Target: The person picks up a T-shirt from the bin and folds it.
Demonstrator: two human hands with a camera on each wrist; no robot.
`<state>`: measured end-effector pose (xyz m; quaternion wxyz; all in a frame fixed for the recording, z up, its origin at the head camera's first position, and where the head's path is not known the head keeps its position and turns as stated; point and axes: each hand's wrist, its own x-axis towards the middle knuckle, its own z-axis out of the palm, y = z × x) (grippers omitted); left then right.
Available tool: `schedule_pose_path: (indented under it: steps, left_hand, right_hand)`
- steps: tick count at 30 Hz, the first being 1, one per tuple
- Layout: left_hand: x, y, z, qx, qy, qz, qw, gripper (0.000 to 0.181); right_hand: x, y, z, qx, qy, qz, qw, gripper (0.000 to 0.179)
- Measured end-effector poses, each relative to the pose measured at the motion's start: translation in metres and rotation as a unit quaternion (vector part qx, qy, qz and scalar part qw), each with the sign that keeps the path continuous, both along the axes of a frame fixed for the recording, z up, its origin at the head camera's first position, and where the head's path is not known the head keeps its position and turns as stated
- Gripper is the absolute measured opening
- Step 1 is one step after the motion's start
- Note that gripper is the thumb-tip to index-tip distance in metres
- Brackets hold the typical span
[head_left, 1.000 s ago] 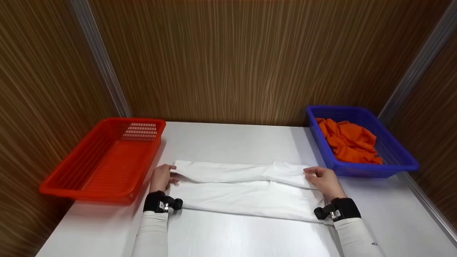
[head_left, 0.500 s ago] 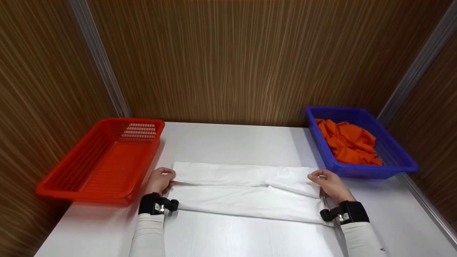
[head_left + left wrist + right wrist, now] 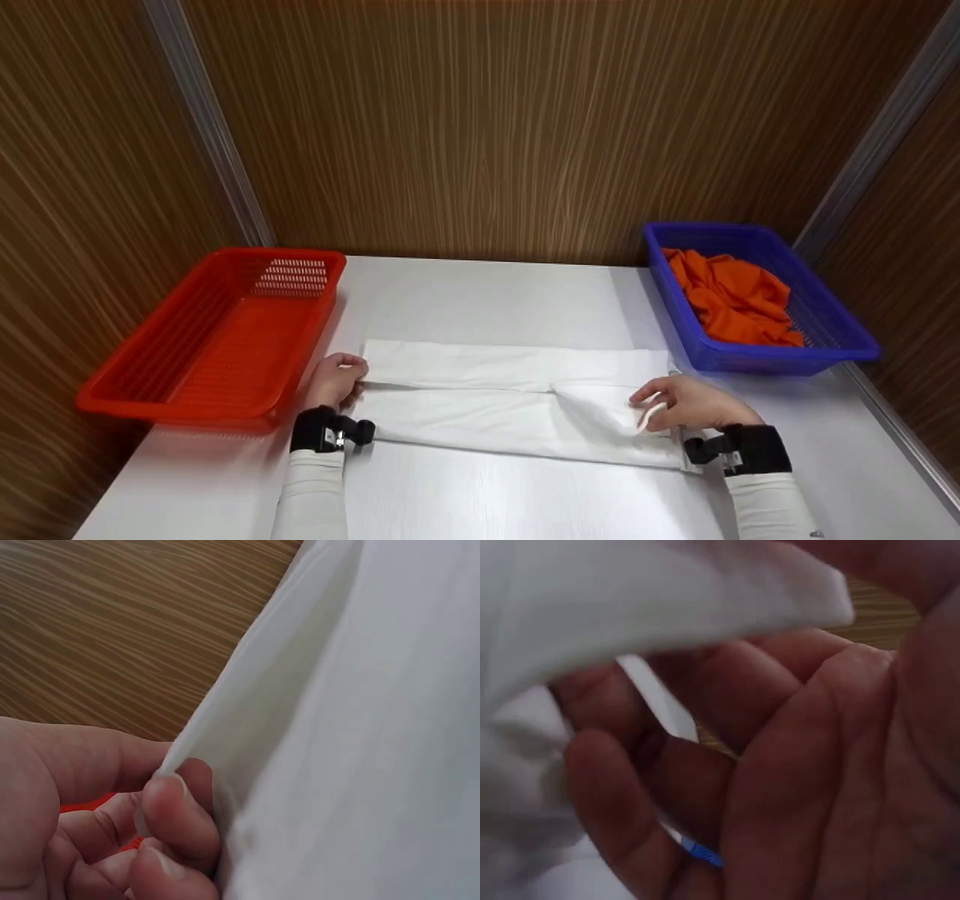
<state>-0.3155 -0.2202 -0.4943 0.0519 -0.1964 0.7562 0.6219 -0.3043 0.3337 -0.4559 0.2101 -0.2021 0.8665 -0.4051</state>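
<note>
A white folded cloth [image 3: 465, 367] lies as a long band across the table, with a lengthwise fold edge along its middle. At its left end my left hand [image 3: 335, 381] pinches the fold edge between thumb and fingers; in the left wrist view the cloth's layers [image 3: 262, 690] gape open beside the fingertips [image 3: 176, 810]. My right hand [image 3: 690, 405] holds a lifted flap [image 3: 600, 405] near the right end, turned toward the front over the lower layer. The right wrist view has the flap's edge [image 3: 780, 600] between the thumb and the curled fingers [image 3: 615, 787].
A red plastic basket [image 3: 300, 375] stands on the left of the white table [image 3: 480, 495]. At the right back is a blue basket [image 3: 780, 351] holding a crumpled orange cloth [image 3: 739, 300]. Wood-patterned panels [image 3: 480, 135] enclose the back and sides.
The right hand has moved toward the front, pulling the right end of the upper layer over into a flap. The left hand has drawn slightly left and now pinches the edge.
</note>
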Motion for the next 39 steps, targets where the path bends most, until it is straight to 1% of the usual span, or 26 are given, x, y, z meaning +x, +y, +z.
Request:
schedule_pose_path:
  steps: [2,4,7,10,12,14,17,19,20,23,26,29,31,33,34,36,37,39]
  left_hand:
    - [0.0,0.0,0.0,0.0,0.0,0.0,1.0,0.023]
    - [0.001,0.0,0.0,0.0,-0.001,-0.001,1.0,0.022]
    - [0.001,0.001,-0.001,0.003,-0.001,-0.003,1.0,0.022]
    - [0.002,0.001,0.0,0.004,0.0,0.0,1.0,0.021]
    - [0.002,0.0,0.0,0.003,-0.001,0.001,1.0,0.02]
    - [0.002,0.0,0.0,0.001,-0.003,0.0,1.0,0.02]
    - [0.002,0.001,0.001,0.001,-0.002,-0.001,1.0,0.02]
    - [0.001,0.001,0.001,0.0,0.002,0.003,1.0,0.02]
    - [0.001,0.001,0.001,0.001,0.006,0.006,1.0,0.02]
    - [-0.001,0.002,0.001,0.004,0.029,0.02,0.9994,0.02]
    - [-0.003,0.004,0.001,0.01,0.071,0.035,0.9968,0.021]
    - [-0.005,0.004,0.001,0.002,0.105,0.045,0.9934,0.022]
    - [-0.004,0.004,0.001,-0.024,0.112,0.044,0.9924,0.022]
    - [-0.002,0.004,0.0,-0.078,0.1,0.028,0.9915,0.022]
    - [-0.001,0.003,0.0,-0.107,0.095,0.015,0.9896,0.022]
    - [0.001,0.004,0.0,-0.167,0.087,-0.009,0.9821,0.023]
    - [0.003,0.004,0.0,-0.198,0.084,-0.018,0.9764,0.023]
    - [0.004,0.006,0.001,-0.248,0.092,-0.024,0.9642,0.023]
  right_hand:
    - [0.002,-0.01,-0.001,0.057,0.001,-0.003,0.9984,0.044]
    - [0.004,-0.021,0.0,0.093,0.019,-0.01,0.9954,0.041]
    - [0.009,-0.038,0.003,0.112,0.031,-0.009,0.9932,0.039]
    - [0.018,-0.059,0.004,0.133,0.054,0.001,0.9897,0.036]
    - [0.026,-0.073,0.002,0.162,0.076,0.004,0.9839,0.038]
    - [0.034,-0.086,-0.001,0.196,0.112,0.004,0.9741,0.041]
    - [0.042,-0.098,-0.005,0.226,0.167,-0.005,0.9598,0.032]
    - [0.042,-0.099,-0.006,0.222,0.197,-0.001,0.9548,0.023]
    - [0.041,-0.098,-0.005,0.215,0.205,0.003,0.955,0.019]
    - [0.037,-0.09,0.002,0.185,0.209,0.017,0.9603,0.017]
    - [0.035,-0.083,0.01,0.156,0.204,0.017,0.9664,0.019]
    - [0.037,-0.081,0.016,0.141,0.2,0.017,0.9694,0.019]
    - [0.037,-0.082,0.016,0.141,0.18,0.029,0.973,0.016]
    - [0.038,-0.086,0.013,0.152,0.149,0.043,0.9761,0.015]
    - [0.038,-0.087,0.012,0.158,0.134,0.049,0.9771,0.016]
    - [0.037,-0.09,0.008,0.171,0.107,0.05,0.9782,0.017]
    - [0.037,-0.09,0.007,0.176,0.1,0.047,0.9782,0.018]
    - [0.035,-0.091,0.006,0.179,0.11,0.034,0.9772,0.02]
